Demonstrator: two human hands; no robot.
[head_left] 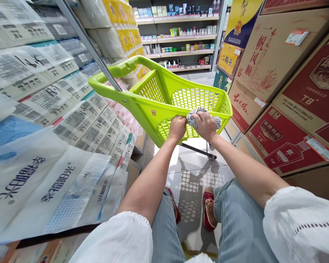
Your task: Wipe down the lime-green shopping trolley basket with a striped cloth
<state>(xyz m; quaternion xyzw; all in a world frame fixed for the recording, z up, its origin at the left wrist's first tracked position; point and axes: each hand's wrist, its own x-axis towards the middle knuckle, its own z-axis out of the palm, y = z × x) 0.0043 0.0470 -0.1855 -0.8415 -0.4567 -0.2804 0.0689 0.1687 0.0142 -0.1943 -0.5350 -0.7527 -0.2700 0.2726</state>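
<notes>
A lime-green plastic shopping cart (142,104) with perforated sides stands in front of me, seen from its side. My left hand (177,128) is closed on the cart's near top rim. Just to the right, my right hand (205,125) grips a grey-and-white striped cloth (191,119) and presses it against the same rim. Parts of the cloth bunch out on both sides of the fingers. The cart's basket shows no goods in the part I can see. A metal pole (91,47) rises from the handle end.
Stacked packs of tissue paper (57,95) line the left side, with yellow packs (126,22) farther back. Cartons (279,58) are piled close on the right. Shelves of bottles and jars (181,38) stand at the far end. A caster wheel (212,157) rests on the tiled floor (190,197).
</notes>
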